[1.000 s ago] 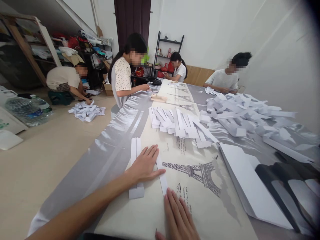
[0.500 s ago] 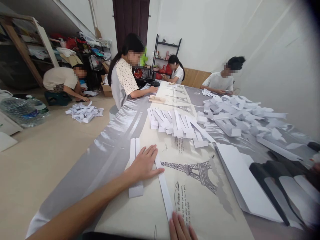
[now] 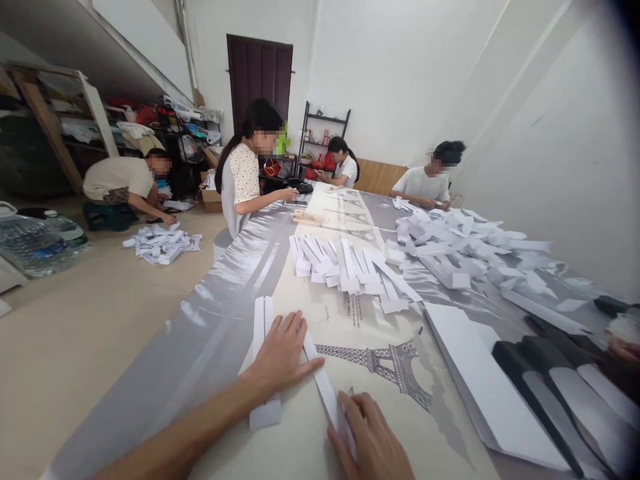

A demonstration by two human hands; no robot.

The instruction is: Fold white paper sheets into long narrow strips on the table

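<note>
My left hand [image 3: 281, 353] lies flat with fingers spread on white folded paper strips [image 3: 262, 320] on the table, its thumb against a long narrow strip [image 3: 320, 377]. My right hand [image 3: 373, 437] is at the bottom edge, fingers curled and pinching the near end of that long strip. Both rest on a cream sheet printed with an Eiffel Tower [image 3: 387, 363].
A row of folded white strips [image 3: 345, 263] lies mid-table, a larger heap [image 3: 465, 250] to the right. Large white and black sheets [image 3: 500, 387] lie at the right. Three people sit at the far end, one crouches on the floor by a paper pile [image 3: 160, 241]. Water bottles [image 3: 35, 243] stand at left.
My right hand slid back along the long strip, then curled from flat into a pinch on its near end. The left hand stayed pressed on the strips. The view tilted up slightly.
</note>
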